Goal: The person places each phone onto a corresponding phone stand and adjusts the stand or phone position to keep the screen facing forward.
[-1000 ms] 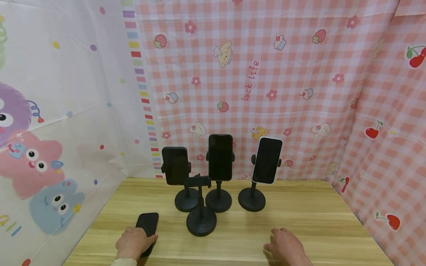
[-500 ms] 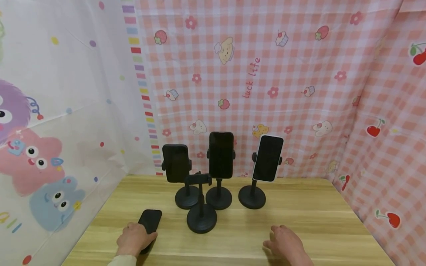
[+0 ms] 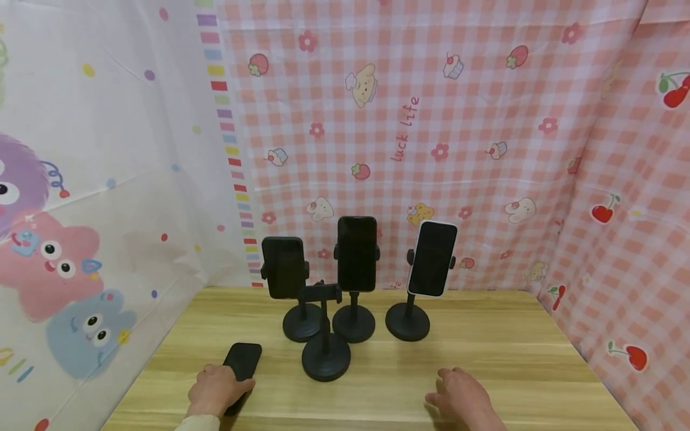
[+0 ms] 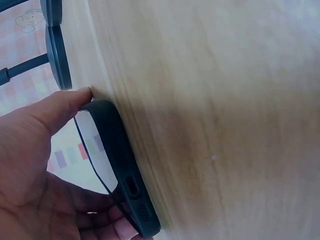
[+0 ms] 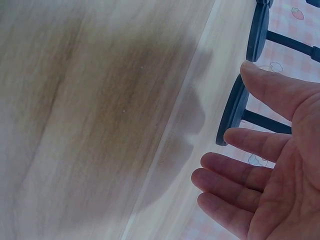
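Note:
At the front left of the table lies a black smartphone (image 3: 244, 360), screen up. My left hand (image 3: 214, 389) grips it across its width; the left wrist view shows the thumb at one long edge of the phone (image 4: 120, 150) and the fingers at the other. Its bottom end, with the charging port, faces that camera. My right hand (image 3: 462, 396) hovers over or rests on the front right of the table, its fingers extended and holding nothing, as the right wrist view of the hand (image 5: 280, 170) confirms. Between the hands, farther back, stands a black phone stand (image 3: 326, 359) with a bare clamp.
Behind it are three more black stands. They carry a dark phone (image 3: 286, 267) on the left, a black phone (image 3: 357, 254) in the middle and a white-edged phone (image 3: 433, 258), tilted, on the right. Patterned cloth (image 3: 409, 179) hangs behind the wooden table (image 3: 496, 335).
The phone under my left hand has turned slightly, its far end shifting to the right. My right hand and the stands stay put; the head view bobs a little.

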### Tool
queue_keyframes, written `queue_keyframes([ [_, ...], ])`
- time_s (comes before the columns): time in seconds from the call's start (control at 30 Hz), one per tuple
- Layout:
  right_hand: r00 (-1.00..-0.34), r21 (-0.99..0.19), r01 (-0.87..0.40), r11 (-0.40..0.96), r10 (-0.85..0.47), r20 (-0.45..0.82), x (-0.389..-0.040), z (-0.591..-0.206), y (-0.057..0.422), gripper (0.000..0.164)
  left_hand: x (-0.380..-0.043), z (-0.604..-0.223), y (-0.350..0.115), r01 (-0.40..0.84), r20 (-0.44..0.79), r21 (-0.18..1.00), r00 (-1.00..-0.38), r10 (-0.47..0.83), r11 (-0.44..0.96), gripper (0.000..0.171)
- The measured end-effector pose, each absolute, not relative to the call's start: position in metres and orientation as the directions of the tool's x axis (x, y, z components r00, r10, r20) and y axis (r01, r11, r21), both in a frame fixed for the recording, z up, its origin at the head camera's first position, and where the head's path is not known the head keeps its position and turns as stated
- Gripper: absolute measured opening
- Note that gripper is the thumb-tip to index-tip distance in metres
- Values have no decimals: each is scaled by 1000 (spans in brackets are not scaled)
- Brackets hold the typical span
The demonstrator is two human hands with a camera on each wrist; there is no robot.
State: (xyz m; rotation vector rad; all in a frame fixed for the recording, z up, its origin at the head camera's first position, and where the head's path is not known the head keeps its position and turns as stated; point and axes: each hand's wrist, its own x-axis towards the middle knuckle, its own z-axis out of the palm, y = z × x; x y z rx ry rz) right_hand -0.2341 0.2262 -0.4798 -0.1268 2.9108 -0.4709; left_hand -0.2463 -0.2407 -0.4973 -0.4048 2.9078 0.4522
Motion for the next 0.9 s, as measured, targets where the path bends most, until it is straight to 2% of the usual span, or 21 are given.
queue_keyframes([
  [0.23, -977, -319, -41, 947, -104, -184, -234, -479, 225, 59, -242, -498, -239, -274, -156, 286, -959, -238, 918, 85],
  [0.47, -978, -319, -44, 947, -106, -179, -234, -479, 225, 59, -240, -499, -230, -230, 0, 344, -970, -245, 910, 79],
  [0.67, -979, -328, -42, 944, -105, -175, -234, -479, 224, 59, -241, -497, -221, -210, 110, 368, -957, -267, 906, 72],
  [0.9, -980, -331, -45, 943, -105, -166, -234, -478, 222, 57, -242, -488, -210, -210, 193, 414, -931, -310, 886, 74],
])
